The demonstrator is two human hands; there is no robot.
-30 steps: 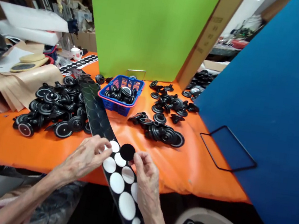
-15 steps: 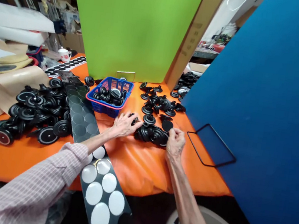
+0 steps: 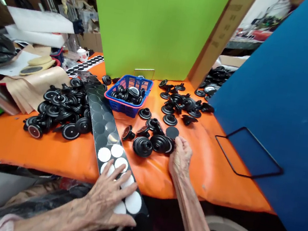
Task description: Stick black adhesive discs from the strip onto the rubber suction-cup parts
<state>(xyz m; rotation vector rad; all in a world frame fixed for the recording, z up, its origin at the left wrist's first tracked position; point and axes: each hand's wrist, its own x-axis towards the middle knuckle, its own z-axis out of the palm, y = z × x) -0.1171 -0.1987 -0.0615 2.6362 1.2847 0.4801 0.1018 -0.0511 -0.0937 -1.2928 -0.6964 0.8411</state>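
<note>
My left hand (image 3: 111, 198) lies with fingers spread over the near end of a long black sticker sheet (image 3: 101, 117). White circles (image 3: 116, 150) show on this part of the sheet, some of them under the fingers. My right hand (image 3: 181, 158) is closed in a pinch at the edge of a round black sticker (image 3: 172, 132), beside a cluster of black round knob-like parts (image 3: 142, 146). Its lower fingers are close to these parts; I cannot tell whether they touch.
A blue basket (image 3: 124, 108) of black parts stands at the back. Heaps of black parts lie left (image 3: 67, 106) and back right (image 3: 183, 104). A green board (image 3: 155, 27) rises behind, and a blue board (image 3: 283, 104) with a black wire loop (image 3: 245, 175) on the right. Below is a pale tub (image 3: 229, 229).
My left hand has moved from the black parts down and back onto the sticker sheet, its fingers now spread. My right hand stays by the parts with the black sticker. The view has shifted left.
</note>
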